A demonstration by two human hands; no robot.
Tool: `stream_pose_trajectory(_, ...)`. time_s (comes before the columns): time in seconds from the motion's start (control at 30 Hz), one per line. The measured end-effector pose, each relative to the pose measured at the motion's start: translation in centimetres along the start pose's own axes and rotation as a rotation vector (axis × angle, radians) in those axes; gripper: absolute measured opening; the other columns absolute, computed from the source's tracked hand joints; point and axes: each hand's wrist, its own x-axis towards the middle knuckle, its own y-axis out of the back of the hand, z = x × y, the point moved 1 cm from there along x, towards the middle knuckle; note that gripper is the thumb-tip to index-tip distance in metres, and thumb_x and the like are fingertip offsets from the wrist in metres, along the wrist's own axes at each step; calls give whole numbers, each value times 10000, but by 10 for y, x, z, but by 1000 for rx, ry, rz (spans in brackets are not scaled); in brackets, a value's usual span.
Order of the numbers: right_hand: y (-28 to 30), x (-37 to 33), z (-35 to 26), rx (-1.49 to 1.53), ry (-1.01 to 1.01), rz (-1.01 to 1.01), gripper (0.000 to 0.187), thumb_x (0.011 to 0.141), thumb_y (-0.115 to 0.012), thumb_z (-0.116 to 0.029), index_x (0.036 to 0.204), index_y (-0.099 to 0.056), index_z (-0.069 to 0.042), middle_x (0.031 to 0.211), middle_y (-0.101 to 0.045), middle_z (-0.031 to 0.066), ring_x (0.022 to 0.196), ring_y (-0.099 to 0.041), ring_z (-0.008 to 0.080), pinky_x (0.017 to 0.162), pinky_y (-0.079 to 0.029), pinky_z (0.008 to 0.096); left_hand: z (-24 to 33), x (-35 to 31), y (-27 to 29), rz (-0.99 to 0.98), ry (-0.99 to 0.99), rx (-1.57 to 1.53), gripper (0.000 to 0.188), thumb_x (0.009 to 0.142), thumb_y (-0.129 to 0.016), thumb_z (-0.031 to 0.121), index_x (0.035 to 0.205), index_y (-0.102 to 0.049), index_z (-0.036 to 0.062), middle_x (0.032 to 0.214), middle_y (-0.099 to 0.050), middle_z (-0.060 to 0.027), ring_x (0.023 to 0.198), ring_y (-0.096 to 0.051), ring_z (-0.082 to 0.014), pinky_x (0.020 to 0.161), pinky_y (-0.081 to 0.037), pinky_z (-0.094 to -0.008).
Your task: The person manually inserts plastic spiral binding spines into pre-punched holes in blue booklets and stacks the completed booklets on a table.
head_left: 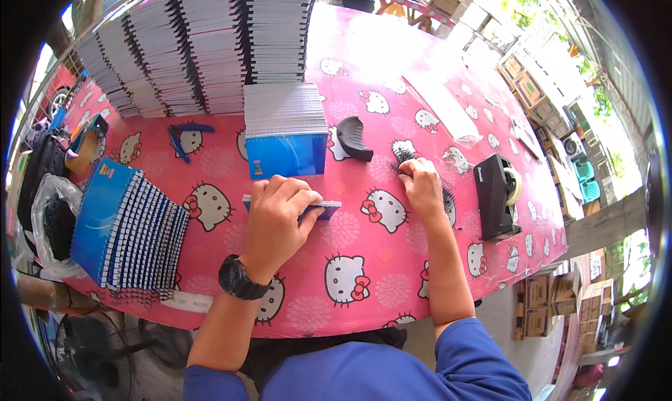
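My left hand [278, 215] is closed over a thin blue notebook [329, 208], its fingers along the top edge and the thumb on the near side. To the right, the fingers of my right hand [424, 188] are pinched together at a small heap of black binding coils [404, 156]. More dark coils [449, 199] lie beside that wrist. Just beyond my left hand stands a stack of unbound blue-covered notebooks [287, 154]. Bound ones form a leaning stack [148, 234] at the left.
Tall stacks of bound notebooks [210, 47] fill the far left. Blue-handled pliers [185, 140], a curved black piece [354, 139], and a black tape dispenser [494, 198] lie on the pink patterned tablecloth [308, 315]. A plastic bag [56, 222] sits at the left edge.
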Motion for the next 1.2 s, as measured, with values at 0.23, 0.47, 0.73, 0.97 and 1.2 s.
stream_pose_trajectory(0.23, 18, 0, -3, 169, 93, 181, 109, 840, -545, -4, 949, -550, 3, 925, -563, 157, 938, -536, 327, 819, -445, 390, -1, -2, -3, -6, 18, -22, 170, 672, -755, 125, 815, -663, 124, 797, -611, 21, 822, -556, -169, 772, -373, -343)
stream_pose_trajectory(0.47, 31, -12, -46, 284, 388, -251, 362, 720, -754, -229, 1002, -599, -65, 1021, -586, 106, 1013, -510, 293, 886, -425, 399, -5, -3, -6, 6, 2, -25, 160, 676, -750, 123, 809, -662, 130, 772, -591, 29, 790, -542, -162, 752, -372, -337)
stream_pose_trajectory(0.73, 34, -22, -23, 392, 165, -263, 186, 769, -673, -38, 943, -609, -29, 905, -605, 105, 850, -572, 274, 766, -471, 363, -1, -1, -5, 0, 10, -29, 161, 673, -756, 137, 812, -677, 130, 785, -611, 23, 793, -545, -163, 760, -376, -338)
stream_pose_trajectory(0.97, 57, -3, -92, 538, 437, -274, 253, 804, -633, -2, 1040, -654, -91, 893, -572, 94, 764, -586, 231, 670, -479, 323, -3, -2, -1, -26, 18, -39, 158, 677, -752, 132, 818, -680, 130, 774, -604, 24, 789, -547, -166, 766, -376, -336)
stream_pose_trajectory(1.2, 38, -20, -98, 687, 230, -371, 237, 721, -736, -25, 950, -692, -67, 863, -606, 45, 774, -582, 121, 672, -468, 259, 0, -2, -2, -48, -4, -58, 169, 663, -749, 116, 816, -677, 132, 766, -590, 20, 790, -548, -167, 757, -375, -336)
